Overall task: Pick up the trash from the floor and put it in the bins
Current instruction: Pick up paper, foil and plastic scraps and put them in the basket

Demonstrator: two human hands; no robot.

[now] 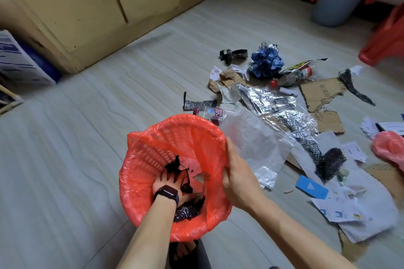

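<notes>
Right hand [235, 173] grips the red bin [140, 159] by its rim, lower centre; left hand [167, 184] is down inside among dark scraps [185, 212], and I can't tell its grasp.
Pale plank floor [87, 137]; trash pile [284, 105] of foil, cardboard and paper right of the bin; tan cabinet [87, 6] upper left; blue bin [334, 8] upper right.

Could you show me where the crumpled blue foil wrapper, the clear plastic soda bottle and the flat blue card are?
Crumpled blue foil wrapper [265, 62], head view, middle of the bunch.
Clear plastic soda bottle [218, 113], head view, on its label.
Flat blue card [311, 186], head view, centre of its face.
</notes>
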